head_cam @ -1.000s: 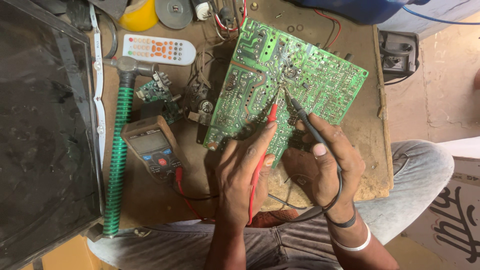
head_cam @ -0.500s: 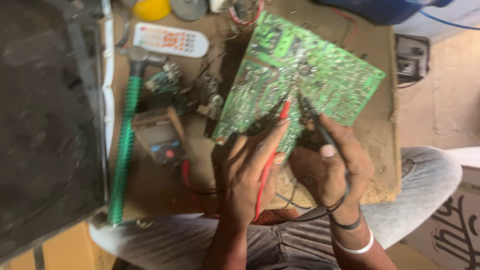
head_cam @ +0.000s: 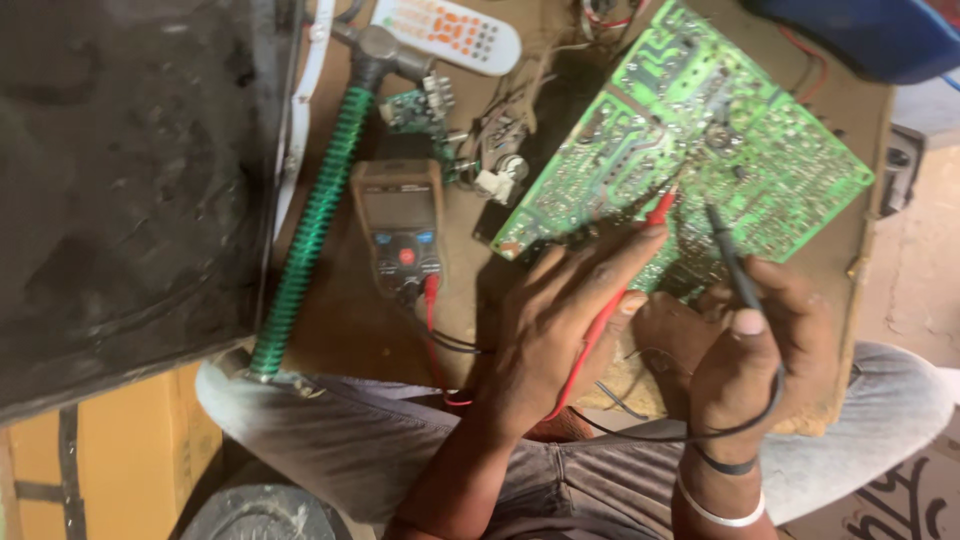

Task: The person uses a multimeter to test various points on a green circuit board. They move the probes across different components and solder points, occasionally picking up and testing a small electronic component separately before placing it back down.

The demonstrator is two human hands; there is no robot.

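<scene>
Left hand (head_cam: 560, 330) has its fingers clamped on the red probe (head_cam: 620, 290), tip pressed to the green circuit board (head_cam: 700, 150) lying tilted across the counter (head_cam: 340, 330). Right hand (head_cam: 750, 350) pinches the black probe (head_cam: 730, 260) the same way, its tip down on the board just beside the red one. The multimeter (head_cam: 400, 225) sits to the left, next to a green-handled hammer (head_cam: 320, 200).

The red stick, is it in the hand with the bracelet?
No, the red probe is in the left hand; the right hand, with the bracelet, holds the black probe.
</scene>
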